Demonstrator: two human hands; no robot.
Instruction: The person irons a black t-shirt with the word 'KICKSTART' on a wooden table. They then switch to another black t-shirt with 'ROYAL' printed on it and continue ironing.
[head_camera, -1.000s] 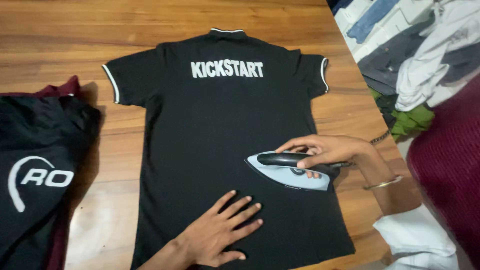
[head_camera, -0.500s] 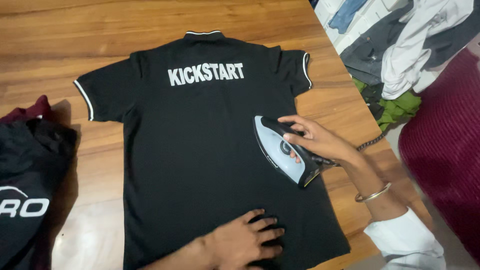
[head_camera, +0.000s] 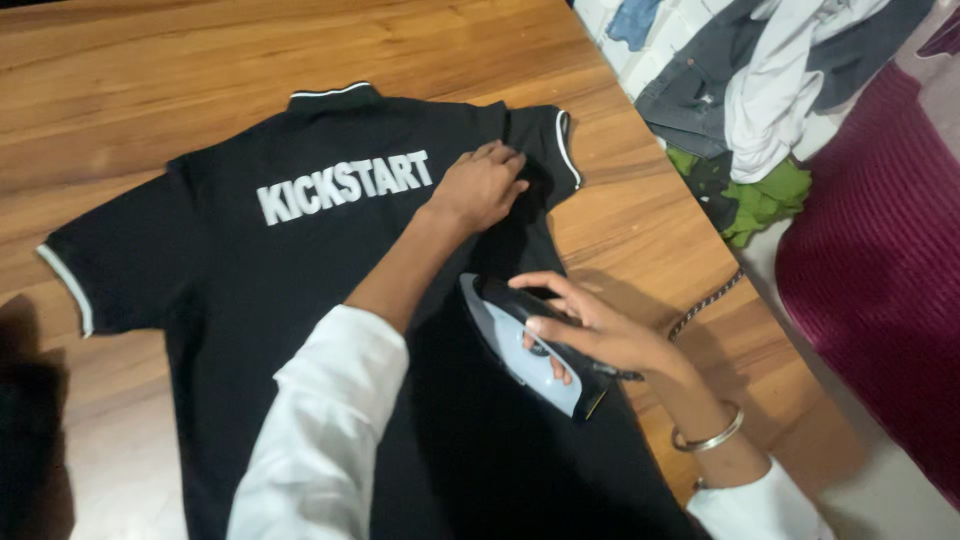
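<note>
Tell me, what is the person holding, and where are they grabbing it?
The right hand holds a light blue iron by its black top handle. The left hand holds nothing; it presses flat on the black shirt near the shoulder.

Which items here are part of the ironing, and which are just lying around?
In use: black polo shirt, flat on the wooden table; electric iron gripped by the right hand; left hand pressing near the shirt's shoulder.

Lying about: clothes pile off the table; maroon cushion.
</note>
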